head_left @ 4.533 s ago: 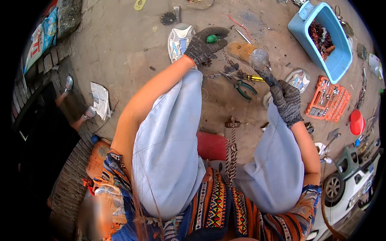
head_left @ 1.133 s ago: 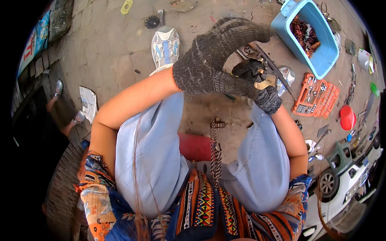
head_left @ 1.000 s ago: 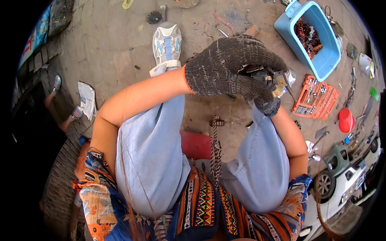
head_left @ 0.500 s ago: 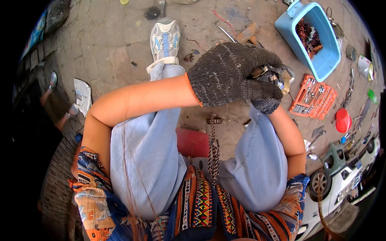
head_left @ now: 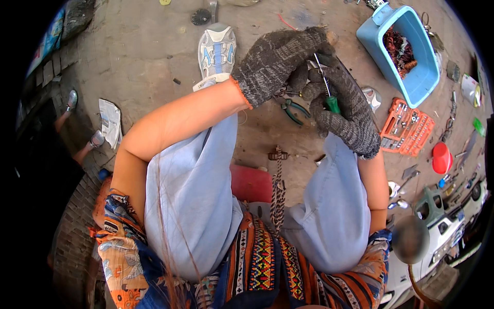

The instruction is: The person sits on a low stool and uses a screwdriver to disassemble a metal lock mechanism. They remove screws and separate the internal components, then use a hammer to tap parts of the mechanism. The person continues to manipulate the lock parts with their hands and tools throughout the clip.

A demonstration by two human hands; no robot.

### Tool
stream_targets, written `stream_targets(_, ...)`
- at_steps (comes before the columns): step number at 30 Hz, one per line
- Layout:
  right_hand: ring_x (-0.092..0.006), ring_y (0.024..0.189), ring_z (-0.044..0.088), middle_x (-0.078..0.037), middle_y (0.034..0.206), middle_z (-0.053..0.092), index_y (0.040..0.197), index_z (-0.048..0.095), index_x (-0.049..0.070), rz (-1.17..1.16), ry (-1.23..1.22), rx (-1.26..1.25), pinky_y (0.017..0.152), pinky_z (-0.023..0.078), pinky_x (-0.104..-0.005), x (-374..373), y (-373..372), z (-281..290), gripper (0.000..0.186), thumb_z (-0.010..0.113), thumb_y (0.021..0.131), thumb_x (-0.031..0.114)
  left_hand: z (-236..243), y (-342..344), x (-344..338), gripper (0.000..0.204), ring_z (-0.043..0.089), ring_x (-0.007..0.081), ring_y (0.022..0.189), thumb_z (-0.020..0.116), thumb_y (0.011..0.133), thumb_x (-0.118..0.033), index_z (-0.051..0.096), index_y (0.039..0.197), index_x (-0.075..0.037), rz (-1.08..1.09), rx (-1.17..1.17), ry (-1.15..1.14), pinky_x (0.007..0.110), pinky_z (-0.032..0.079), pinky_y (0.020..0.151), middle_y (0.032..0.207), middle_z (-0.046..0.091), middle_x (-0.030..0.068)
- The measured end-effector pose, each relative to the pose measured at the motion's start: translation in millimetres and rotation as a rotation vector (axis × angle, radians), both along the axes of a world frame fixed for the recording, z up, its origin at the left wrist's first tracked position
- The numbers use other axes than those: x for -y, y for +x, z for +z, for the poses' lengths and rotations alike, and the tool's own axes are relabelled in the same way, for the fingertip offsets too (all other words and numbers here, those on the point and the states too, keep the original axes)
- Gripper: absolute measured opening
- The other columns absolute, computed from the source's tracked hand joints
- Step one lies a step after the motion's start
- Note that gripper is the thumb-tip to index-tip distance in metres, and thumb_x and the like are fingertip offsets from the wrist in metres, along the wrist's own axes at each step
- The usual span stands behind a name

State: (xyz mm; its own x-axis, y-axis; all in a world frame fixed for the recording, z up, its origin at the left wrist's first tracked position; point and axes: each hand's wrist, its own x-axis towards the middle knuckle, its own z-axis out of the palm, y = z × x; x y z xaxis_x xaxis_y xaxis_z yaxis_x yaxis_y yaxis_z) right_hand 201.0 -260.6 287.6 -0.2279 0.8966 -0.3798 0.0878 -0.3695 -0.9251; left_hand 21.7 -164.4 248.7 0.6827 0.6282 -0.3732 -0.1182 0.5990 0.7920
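Both my hands wear dark grey knitted gloves and are close together above the ground between my knees. My right hand (head_left: 347,105) is closed around a screwdriver (head_left: 332,104) with a green handle, its thin shaft pointing up toward my left hand. My left hand (head_left: 278,59) is curled, palm side turned away, with its fingertips near the shaft. What it holds is mostly hidden behind the glove; small dark and brassy bits show below its fingers. Just under the hands, pliers (head_left: 296,111) with green handles lie on the ground.
At the upper right stands a blue bin (head_left: 373,38) holding copper-coloured scrap. Beside it lie an orange socket set case (head_left: 409,129) and a red bowl (head_left: 441,157). A round dark disc (head_left: 200,17) is beyond my shoe (head_left: 217,51). A newspaper (head_left: 110,121) lies left.
My hands have drawn apart and turned. The screwdriver now shows in my right hand, and the metal part seen between the gloves is mostly hidden. The pliers have come into sight.
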Motion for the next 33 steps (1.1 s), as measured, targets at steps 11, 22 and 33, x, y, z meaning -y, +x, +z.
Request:
stream_targets(11,-0.0249,0.095,0.06,-0.014,0.105,0.06,0.112,0.059,0.006,-0.023,0.061,0.474,0.086,0.046,-0.0345,-13,-6,27,0.031,0.061,0.083,0.013,-20,-1,-1,0.035,0.044,0.0106,0.043,0.049,0.089,-0.042,0.06,0.096,-0.01,0.085,-0.056,-0.532,0.024,0.033,0.039,0.064,0.058,0.0061)
stream_targets(22,-0.025,0.093,0.061,-0.014,0.103,0.063,0.11,0.06,0.004,0.147,0.181,0.612,0.083,0.047,-0.0334,-12,10,36,0.027,0.057,0.084,0.006,-43,3,14,0.033,0.056,0.0112,0.065,0.051,0.09,-0.039,0.059,0.106,-0.012,-0.108,-0.437,0.625,0.024,0.043,0.053,0.08,0.063,0.0028)
stream_targets(33,-0.0177,0.097,0.059,-0.01,0.106,0.061,0.111,0.059,0.002,-0.139,0.05,0.423,0.087,0.045,-0.031,0,3,48,0.029,0.06,0.082,0.0,-40,-40,-11,0.057,0.031,0.0107,0.032,0.043,0.086,-0.059,0.06,0.074,-0.006,0.038,0.072,-0.823,0.025,0.028,0.035,0.053,0.05,0.0022)
